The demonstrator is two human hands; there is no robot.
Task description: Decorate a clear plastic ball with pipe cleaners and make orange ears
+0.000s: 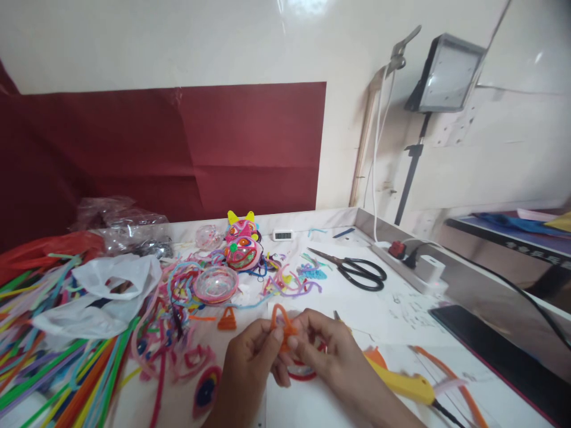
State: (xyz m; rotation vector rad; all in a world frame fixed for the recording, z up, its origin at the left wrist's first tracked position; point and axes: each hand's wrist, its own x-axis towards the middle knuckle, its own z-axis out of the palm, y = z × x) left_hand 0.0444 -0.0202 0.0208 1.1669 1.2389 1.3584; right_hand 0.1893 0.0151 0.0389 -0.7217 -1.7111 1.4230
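Both hands meet low in the middle of the view over a white table point(401, 309). My left hand point(250, 362) and my right hand point(325, 351) pinch a small orange pipe cleaner point(280, 321) bent into a triangle-like loop. The fingers of both hands are closed on it. Under my right hand lies a red and white ring point(303, 373). A second small orange triangle point(227, 320) lies on the table just left of the hands.
Loose pipe cleaners point(53, 356) in many colours cover the left. A white plastic bag point(102, 297), a clear bowl point(216, 284), a colourful mask figure point(242, 244), black scissors point(357, 270), a yellow glue gun point(404, 383), a power strip point(413, 264) and a black tablet point(499, 356) lie around.
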